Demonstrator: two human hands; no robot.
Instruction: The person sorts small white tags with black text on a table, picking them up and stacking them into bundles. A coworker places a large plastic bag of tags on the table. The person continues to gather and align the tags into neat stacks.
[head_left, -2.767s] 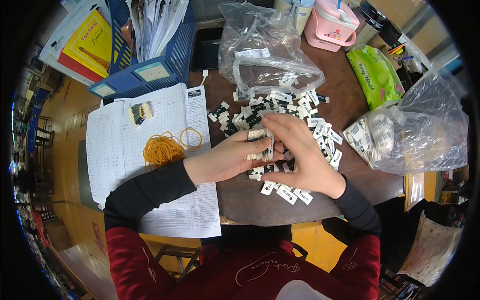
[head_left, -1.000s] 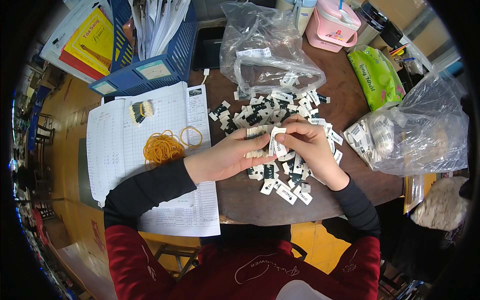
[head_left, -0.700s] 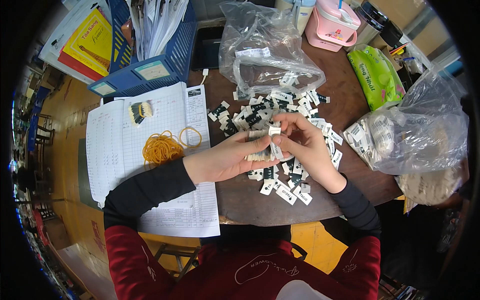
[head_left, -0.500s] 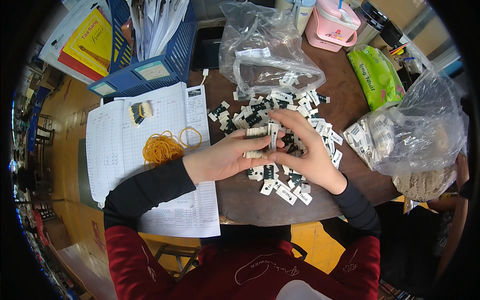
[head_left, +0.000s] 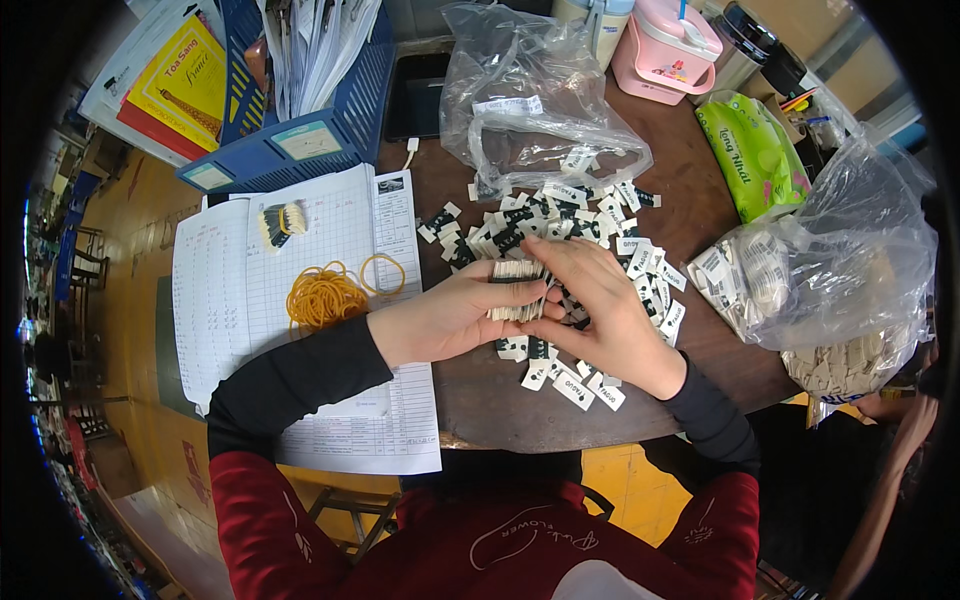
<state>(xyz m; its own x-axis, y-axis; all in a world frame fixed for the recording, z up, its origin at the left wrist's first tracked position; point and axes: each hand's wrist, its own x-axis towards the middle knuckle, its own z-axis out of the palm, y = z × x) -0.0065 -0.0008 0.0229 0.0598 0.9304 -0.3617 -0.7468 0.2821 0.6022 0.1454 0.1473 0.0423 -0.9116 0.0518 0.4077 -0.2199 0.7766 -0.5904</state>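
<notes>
Over the middle of the table, my left hand is closed around a thick stack of small cloth labels, its thumb across the edges. My right hand cups the stack's right end, thumb below and fingers above, partly hiding it. Beneath and around both hands spreads a loose heap of white and dark green labels. Left of my hands, a tangle of yellow rubber bands rests on an open ruled notebook. A banded bundle of labels lies higher on the page.
Behind the heap is a clear plastic bag. A blue file rack stands at the far left. Along the right are a pink container, a green tissue pack and a bag of bundled labels. Another person's arm shows at right.
My right hand has closed in over the stack's right end, and the label face seen there before is now mostly covered. The other person's arm at right has shifted.
</notes>
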